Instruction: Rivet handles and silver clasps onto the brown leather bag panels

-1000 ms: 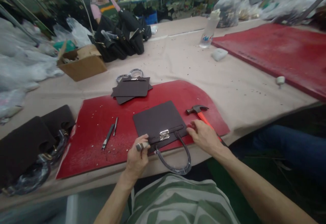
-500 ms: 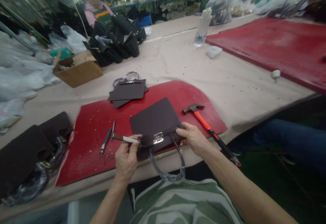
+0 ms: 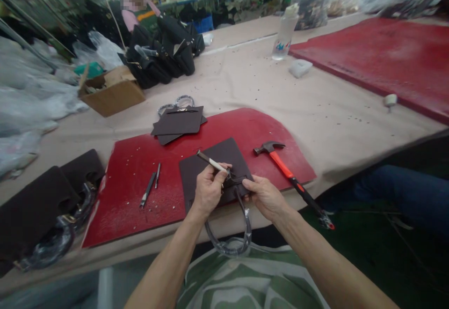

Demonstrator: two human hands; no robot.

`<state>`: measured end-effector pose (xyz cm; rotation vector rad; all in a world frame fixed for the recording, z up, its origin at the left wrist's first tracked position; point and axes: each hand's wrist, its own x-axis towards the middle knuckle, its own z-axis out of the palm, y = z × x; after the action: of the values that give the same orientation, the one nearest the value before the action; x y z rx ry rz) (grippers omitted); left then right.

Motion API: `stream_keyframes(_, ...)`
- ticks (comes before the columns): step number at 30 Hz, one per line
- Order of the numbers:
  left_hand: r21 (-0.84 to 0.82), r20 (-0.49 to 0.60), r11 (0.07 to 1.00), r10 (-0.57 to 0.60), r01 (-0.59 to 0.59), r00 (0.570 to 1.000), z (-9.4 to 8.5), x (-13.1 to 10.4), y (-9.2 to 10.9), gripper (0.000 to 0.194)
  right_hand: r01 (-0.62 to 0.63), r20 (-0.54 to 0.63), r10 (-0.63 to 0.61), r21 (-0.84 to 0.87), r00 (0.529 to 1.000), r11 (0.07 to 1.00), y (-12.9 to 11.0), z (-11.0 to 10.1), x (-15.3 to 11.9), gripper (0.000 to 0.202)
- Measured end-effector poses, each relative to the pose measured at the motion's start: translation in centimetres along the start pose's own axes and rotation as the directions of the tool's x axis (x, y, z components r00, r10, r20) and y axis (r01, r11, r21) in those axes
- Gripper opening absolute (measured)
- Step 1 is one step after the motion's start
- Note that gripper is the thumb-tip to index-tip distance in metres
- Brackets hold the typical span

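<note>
My left hand (image 3: 210, 189) is closed around a slim tool with a white-and-brown handle (image 3: 213, 163). The tool's tip is near the handle end of a dark brown bag panel (image 3: 210, 152), beside a slot; my fingers hide the metal clasp there. My right hand (image 3: 264, 194) pinches the panel's right edge between thumb and fingers. From the panel a plastic-wrapped ring handle (image 3: 228, 248) hangs towards me over the table edge. The panel rests on a red board (image 3: 168, 150).
A claw hammer (image 3: 280, 161) lies right of the panel. Two thin metal tools (image 3: 149, 189) lie at the left. More bag panels (image 3: 180, 121) are stacked behind, others (image 3: 45, 196) at far left. A carton (image 3: 114, 96), black bags (image 3: 161, 51), a bottle (image 3: 284, 33) and a person (image 3: 140, 9) are beyond.
My left hand has moved right and up across the panel with the slim tool, from its left corner to beside the slot. My right hand keeps its grip on the edge.
</note>
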<state>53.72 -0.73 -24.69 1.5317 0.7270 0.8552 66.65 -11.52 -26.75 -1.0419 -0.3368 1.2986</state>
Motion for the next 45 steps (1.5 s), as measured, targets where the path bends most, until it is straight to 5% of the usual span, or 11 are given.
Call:
stream_keyframes(10, -0.067, 0.051, 0.997, 0.035, -0.031, 0.998, -0.7, -0.5, 0.3, 0.019, 0.022, 0.110, -0.032, 0.093, 0.993, 0.995, -0.1, 0.5, -0.2, 0.033)
stream_keyframes(24, 0.082, 0.015, 0.995, 0.046, -0.047, 0.999, 0.1, -1.1, 0.6, 0.020, 0.031, 0.060, -0.031, 0.007, 0.998, 1.000, 0.2, 0.5, 0.0, 0.033)
stream_keyframes(30, 0.140, 0.011, 0.987, 0.074, -0.074, 0.997, 0.6, -0.8, 0.5, 0.016, 0.065, 0.132, -0.051, -0.105, 0.990, 0.992, 0.0, -0.3, -0.4, 0.037)
stream_keyframes(33, 0.143, 0.009, 0.989, 0.031, -0.032, 0.999, 0.7, -0.5, 0.2, 0.016, 0.116, 0.060, -0.110, -0.112, 0.992, 0.987, 0.2, -0.2, -0.6, 0.036)
stream_keyframes(39, 0.167, 0.025, 0.985, 0.032, -0.036, 0.999, 0.7, -0.6, -0.3, 0.017, 0.176, -0.041, -0.177, -0.026, 0.983, 0.984, 0.6, 0.5, -0.6, 0.079)
stream_keyframes(45, 0.243, 0.033, 0.965, 0.090, -0.095, 0.995, 0.9, -1.1, -0.9, 0.016, 0.124, -0.084, -0.138, -0.156, 0.987, 0.980, 0.9, 0.4, -0.6, 0.091)
